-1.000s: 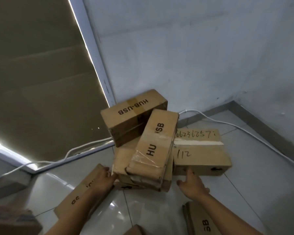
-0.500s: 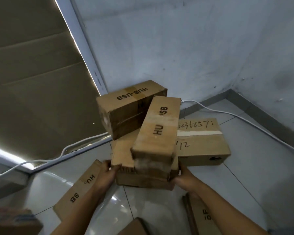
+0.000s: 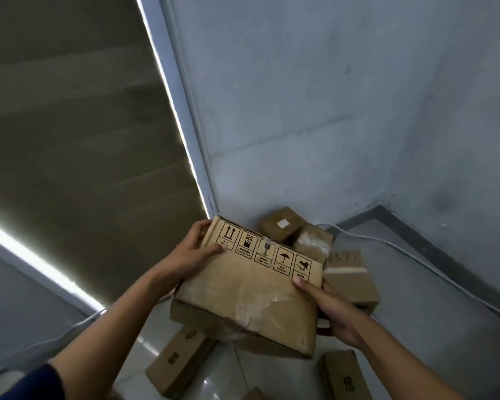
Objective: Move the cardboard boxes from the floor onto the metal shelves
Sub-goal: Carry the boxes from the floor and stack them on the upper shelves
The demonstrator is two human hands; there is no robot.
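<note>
In the head view, both hands hold one stack of cardboard boxes up off the floor. The left hand (image 3: 191, 256) grips the far left end of the front box (image 3: 248, 295); its fingers are curled around that edge and the thumb lies flat on the face, next to the row of printed handling symbols. The right hand (image 3: 334, 310) holds the right edge, the thumb on the face and the other fingers behind the box, where I cannot see them. Beyond the fingers of both hands, two smaller boxes (image 3: 298, 235) stand out behind the top edge; they seem to ride on the tilted stack, and I cannot tell whether any finger reaches them.

This is the main risk, in my judgement: the stack leans strongly, so the smaller boxes can slide off when the person turns. The tape on the front face looks loose and glossy, so a thumb may slip on it. Below the hands, a white cable (image 3: 433, 267) and several boxes on the floor (image 3: 179, 362) can catch a foot. The metal shelves are not visible.
</note>
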